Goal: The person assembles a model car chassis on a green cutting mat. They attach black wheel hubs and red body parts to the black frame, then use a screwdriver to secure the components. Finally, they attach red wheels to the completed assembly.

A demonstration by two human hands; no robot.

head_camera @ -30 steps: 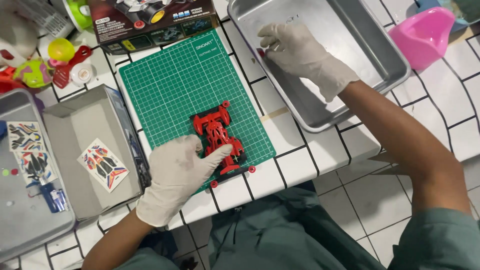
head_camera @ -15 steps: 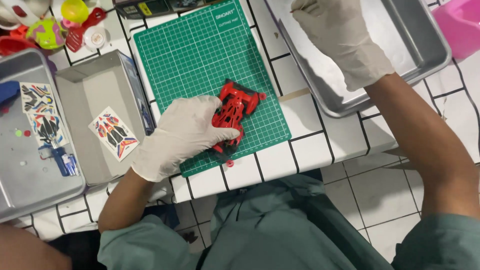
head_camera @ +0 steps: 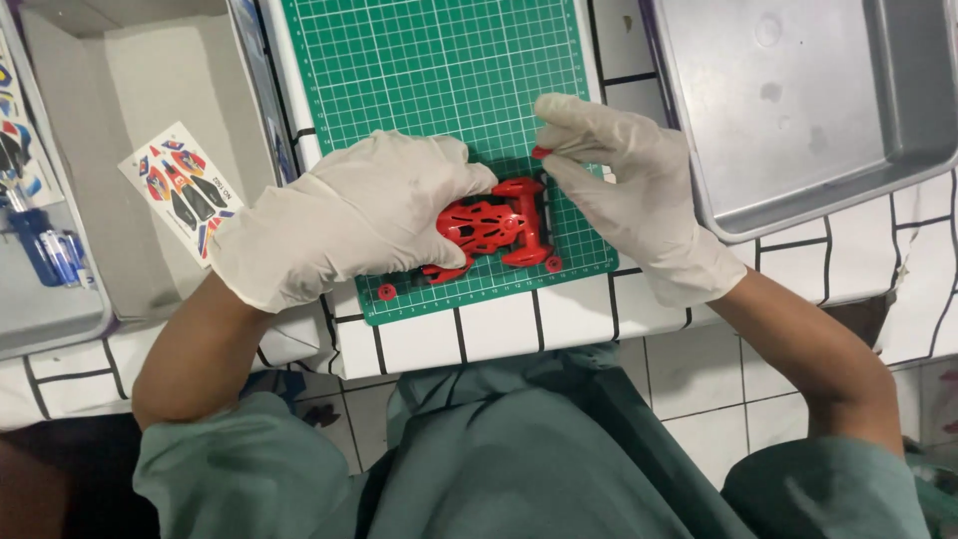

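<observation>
Head view, left hand: the gloved left hand (head_camera: 349, 215) lies over the left part of the red toy car body (head_camera: 491, 228), fingers curled down onto it, pressing it to the mat.
Head view, right hand: the gloved right hand (head_camera: 624, 190) pinches a small red part (head_camera: 542, 153) between thumb and fingertips, just above the car's right end.
Car: it lies lengthwise on the near edge of the green cutting mat (head_camera: 439, 70), between the two hands.
Loose piece: a small red round piece (head_camera: 386, 292) sits on the mat's near edge, just below the left hand.
Left side: an open grey cardboard box (head_camera: 110, 90) holds a sticker sheet (head_camera: 180, 188); beside it is a metal tray with blue items (head_camera: 45, 255).
Right side: a metal baking tray (head_camera: 798, 100) rests on the white tiled counter (head_camera: 499, 334), just beside the right hand.
</observation>
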